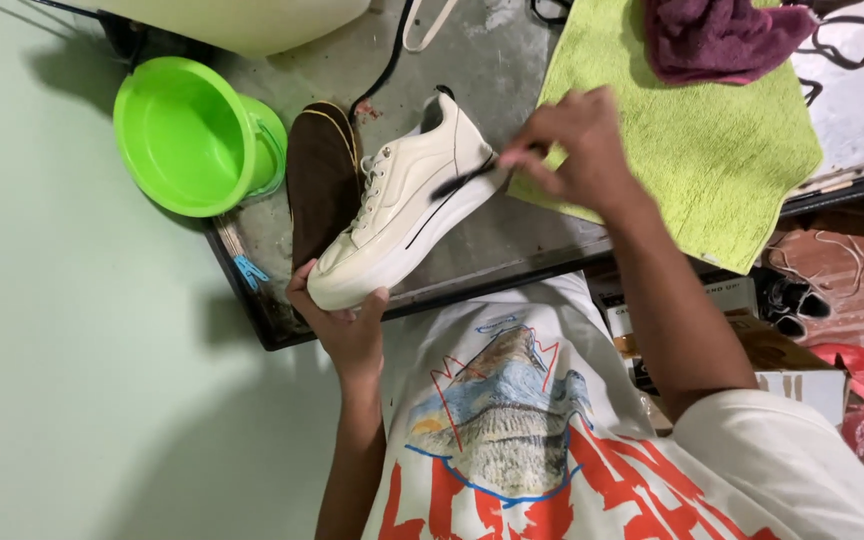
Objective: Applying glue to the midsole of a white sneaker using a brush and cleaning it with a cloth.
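Cream sneaker [402, 205] resting on its side on the grey worktop [512, 80], toe toward the near edge, heel toward the far side. Left hand [344, 325] clamped on the toe end, thumb and fingers wrapped around the thick sole from below. Right hand [574, 148] over the heel area, fingers pinched together on a thin dark brush [464, 180]; bristle end touching the sneaker's side near the sole line. Laces visible on the upper, dark stripe running along the midsole.

Brown insole-shaped piece [320, 180] lying flat just beside the sneaker, on its left, partly under it. Bright green plastic basin [187, 135] near that piece, at the worktop's left corner, overhanging the edge. Blue clip [249, 271] at the worktop's near-left rim. Lime-green towel [692, 150] spread on the worktop under and beyond the right hand, one corner hanging over the near edge. Dark purple cloth [717, 38] bunched on top of the towel at its far end. Black cable [392, 55] running from the far side toward the sneaker's heel. White printed T-shirt [522, 420] filling the lower view. Cardboard boxes [772, 370] and red plastic bag [857, 390] on the floor to the right, below worktop level.
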